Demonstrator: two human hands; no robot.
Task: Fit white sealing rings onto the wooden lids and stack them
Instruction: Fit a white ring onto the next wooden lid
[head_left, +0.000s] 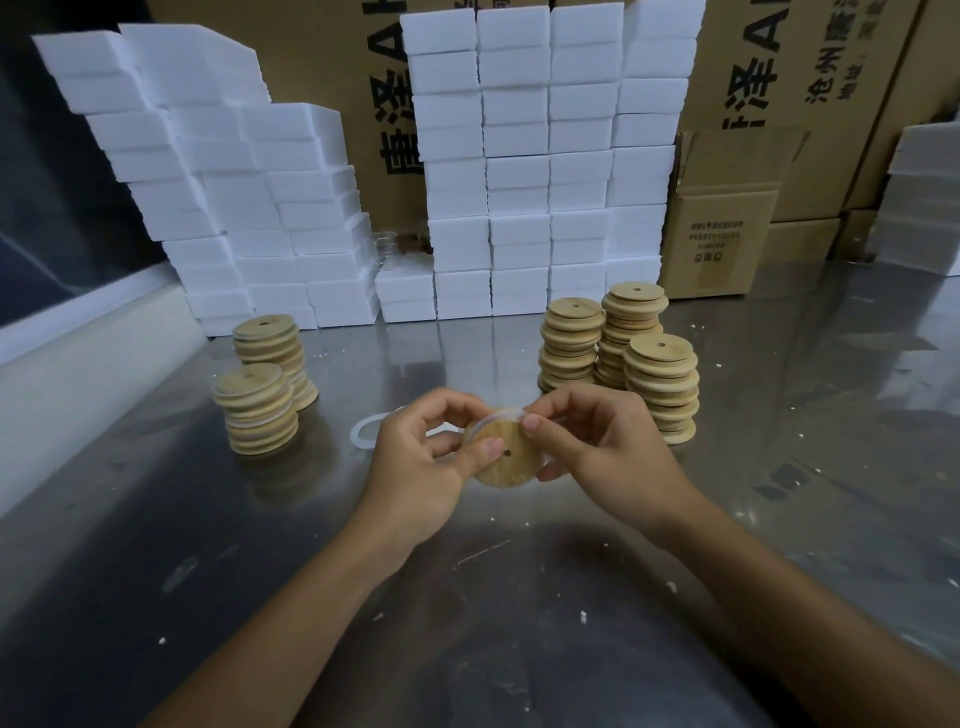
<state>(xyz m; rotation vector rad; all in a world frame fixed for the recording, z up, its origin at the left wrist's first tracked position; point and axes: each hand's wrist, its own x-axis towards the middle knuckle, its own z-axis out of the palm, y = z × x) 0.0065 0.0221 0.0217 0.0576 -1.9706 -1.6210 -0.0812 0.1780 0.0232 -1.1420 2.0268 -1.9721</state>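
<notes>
You are in the fitting step: one wooden lid (501, 454) is held up above the middle of the steel counter (156, 545), near its front, and a white sealing ring (496, 415) is being worked around its upper rim.

Your left hand (421, 467) grips the lid from the left, thumb pressed flat on the face just beside the small centre hole, the other fingers curled behind it. Your right hand (597, 447) pinches the ring against the top edge of the lid between thumb and forefinger, while its lower fingers curl under the lid's right edge. Both hands are clamped on the work, so neither is free.

The ring looks seated only along the top arc; whether it has caught lower down you cannot tell, since your fingers cover that rim. By my reading, the next move calls for walking the ring round the rest of the rim, keeping the left thumb firm so the lid does not turn, then checking that it sits evenly.

A spare ring (363, 431) lies flat on the counter just behind your left hand. Two ringed stacks (260, 410) stand towards the left side of the counter, and three bare stacks (618, 358) stand towards the right, behind your right hand. The finished lid probably belongs on the left stacks.
</notes>
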